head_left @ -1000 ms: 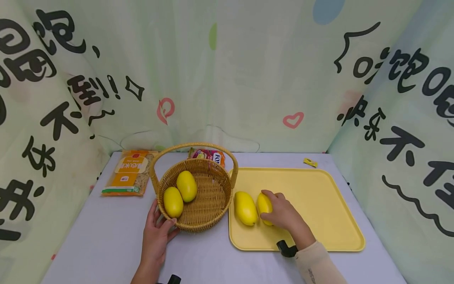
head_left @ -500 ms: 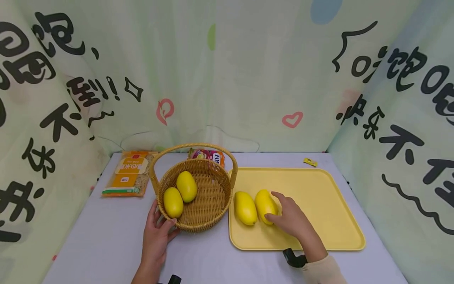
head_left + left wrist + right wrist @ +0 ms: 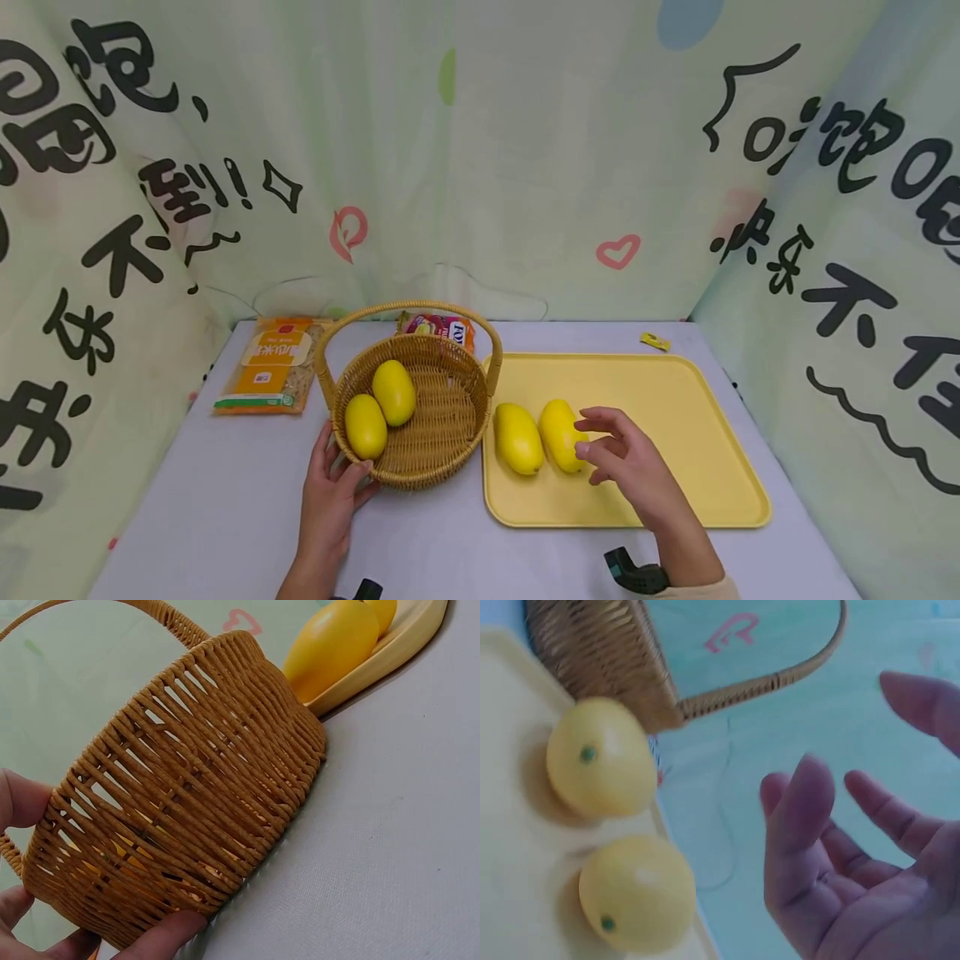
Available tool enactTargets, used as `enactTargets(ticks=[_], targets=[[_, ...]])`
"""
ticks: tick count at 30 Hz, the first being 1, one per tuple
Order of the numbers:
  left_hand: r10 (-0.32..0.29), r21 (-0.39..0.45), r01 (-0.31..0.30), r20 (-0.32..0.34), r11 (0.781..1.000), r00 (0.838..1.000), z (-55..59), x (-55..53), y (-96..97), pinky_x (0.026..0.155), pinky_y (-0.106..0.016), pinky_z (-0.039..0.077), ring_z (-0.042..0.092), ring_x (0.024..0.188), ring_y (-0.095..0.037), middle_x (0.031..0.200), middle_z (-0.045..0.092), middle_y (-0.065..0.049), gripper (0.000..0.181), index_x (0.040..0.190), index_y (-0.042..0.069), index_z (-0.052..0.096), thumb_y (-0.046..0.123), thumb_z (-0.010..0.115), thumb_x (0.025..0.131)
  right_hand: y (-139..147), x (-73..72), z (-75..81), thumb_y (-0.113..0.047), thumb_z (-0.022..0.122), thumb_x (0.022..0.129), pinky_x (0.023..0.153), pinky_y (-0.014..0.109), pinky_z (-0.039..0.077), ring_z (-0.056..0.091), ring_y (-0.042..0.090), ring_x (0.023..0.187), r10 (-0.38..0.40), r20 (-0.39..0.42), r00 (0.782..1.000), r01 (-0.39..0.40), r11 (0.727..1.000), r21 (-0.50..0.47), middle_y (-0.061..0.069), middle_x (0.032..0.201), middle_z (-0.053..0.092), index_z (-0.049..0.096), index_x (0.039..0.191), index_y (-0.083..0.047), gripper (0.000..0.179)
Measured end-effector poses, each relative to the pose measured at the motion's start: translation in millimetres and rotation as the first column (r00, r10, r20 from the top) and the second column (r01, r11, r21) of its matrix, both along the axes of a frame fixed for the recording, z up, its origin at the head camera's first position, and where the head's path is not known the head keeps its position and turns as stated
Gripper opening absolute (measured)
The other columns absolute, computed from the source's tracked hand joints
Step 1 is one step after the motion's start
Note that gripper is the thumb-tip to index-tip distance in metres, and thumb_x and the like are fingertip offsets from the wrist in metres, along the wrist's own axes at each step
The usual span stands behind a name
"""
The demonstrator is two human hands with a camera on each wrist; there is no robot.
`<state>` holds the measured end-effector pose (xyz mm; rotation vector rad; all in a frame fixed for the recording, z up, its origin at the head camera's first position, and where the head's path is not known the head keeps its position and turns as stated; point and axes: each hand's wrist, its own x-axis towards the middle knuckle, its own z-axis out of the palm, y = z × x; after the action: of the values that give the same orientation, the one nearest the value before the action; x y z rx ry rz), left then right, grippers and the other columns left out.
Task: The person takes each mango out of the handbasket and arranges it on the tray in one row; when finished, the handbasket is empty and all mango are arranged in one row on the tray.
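A wicker basket with an arched handle stands left of the tray, two yellow mangoes inside it. My left hand holds the basket's near left side, thumb at the rim and fingers against the woven wall, as the left wrist view shows. On the yellow tray two more mangoes lie side by side, the left mango and the right mango. Just right of that second one is my right hand, its fingers loosely bent with nothing between them. The right wrist view shows this hand apart from both fruits.
An orange food packet lies at the back left of the table. Behind the basket is a purple and red packet, partly hidden. Beyond the tray's far edge lies a small yellow wrapper. Printed curtains enclose the table.
My right hand has let go of the right mango and drawn back to the right, coming off the fruit. The left hand and basket have stayed put.
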<state>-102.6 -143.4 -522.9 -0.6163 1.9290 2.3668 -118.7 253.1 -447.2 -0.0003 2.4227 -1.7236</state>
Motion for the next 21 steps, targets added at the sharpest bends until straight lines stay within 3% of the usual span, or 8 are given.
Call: enactTargets(ticks=[4, 9, 12, 15, 18, 21], targets=[[-0.003, -0.001, 0.003, 0.003, 1.000, 1.000, 0.1, 0.0, -0.3, 0.096, -0.045, 0.061, 0.039, 0.150, -0.034, 0.177, 0.018, -0.007, 0.097, 0.171, 0.041, 0.008, 0.003, 0.063, 0.100, -6, -0.7, 2.1, -0.016, 0.063, 0.106, 0.076, 0.034, 0.063, 0.070, 0.020, 0.100, 0.079, -0.077, 0.994, -0.092, 0.979, -0.185, 0.016, 0.137, 0.060, 0.050, 0.141, -0.006, 0.039], [-0.002, 0.007, 0.002, 0.014, 1.000, 1.000, -1.0, 0.6, -1.0, 0.096, -0.045, 0.061, 0.039, 0.150, -0.034, 0.177, 0.018, -0.007, 0.098, 0.170, 0.042, 0.008, 0.003, 0.063, 0.100, -27, -9.3, 6.3, -0.013, 0.064, 0.104, 0.077, 0.034, 0.063, 0.069, 0.018, 0.099, 0.157, -0.114, 0.981, -0.181, 0.952, -0.246, 0.003, 0.132, 0.061, 0.050, 0.140, -0.004, 0.040], [0.000, 0.007, -0.001, 0.016, 1.000, 1.000, -1.6, 0.3, -1.3, 0.096, -0.045, 0.061, 0.039, 0.150, -0.035, 0.177, 0.017, -0.007, 0.098, 0.170, 0.043, 0.008, 0.004, 0.064, 0.100, -46, -17.4, 10.5, -0.011, 0.067, 0.101, 0.077, 0.037, 0.064, 0.068, 0.018, 0.100, 0.228, -0.139, 0.964, -0.257, 0.935, -0.244, 0.009, 0.137, 0.058, 0.052, 0.141, -0.004, 0.043], [-0.001, 0.009, 0.000, 0.013, 1.000, 1.000, -1.6, 0.0, -1.1, 0.096, -0.044, 0.061, 0.039, 0.150, -0.035, 0.177, 0.017, -0.007, 0.098, 0.170, 0.042, 0.008, 0.004, 0.064, 0.100, -66, -24.5, 18.1, -0.009, 0.070, 0.099, 0.077, 0.041, 0.064, 0.067, 0.023, 0.106, 0.334, -0.156, 0.930, -0.362, 0.907, -0.215, 0.014, 0.146, 0.053, 0.053, 0.144, -0.008, 0.048], [-0.003, 0.010, 0.003, 0.009, 1.000, 1.000, -1.1, -0.2, -0.8, 0.095, -0.044, 0.061, 0.039, 0.150, -0.034, 0.177, 0.018, -0.007, 0.098, 0.170, 0.042, 0.008, 0.004, 0.064, 0.100, -88, -31.6, 27.9, -0.012, 0.073, 0.097, 0.077, 0.043, 0.065, 0.066, 0.029, 0.112, 0.433, -0.148, 0.889, -0.453, 0.878, -0.152, 0.012, 0.153, 0.051, 0.052, 0.149, -0.016, 0.056], [-0.002, 0.009, 0.002, 0.004, 1.000, 1.000, -0.2, -0.3, -0.9, 0.095, -0.043, 0.061, 0.040, 0.149, -0.034, 0.176, 0.019, -0.007, 0.097, 0.170, 0.042, 0.009, 0.004, 0.063, 0.100, -110, -42.4, 37.4, -0.019, 0.077, 0.095, 0.075, 0.043, 0.065, 0.067, 0.033, 0.116, 0.481, -0.117, 0.869, -0.491, 0.869, -0.069, 0.007, 0.155, 0.052, 0.049, 0.154, -0.024, 0.065]])
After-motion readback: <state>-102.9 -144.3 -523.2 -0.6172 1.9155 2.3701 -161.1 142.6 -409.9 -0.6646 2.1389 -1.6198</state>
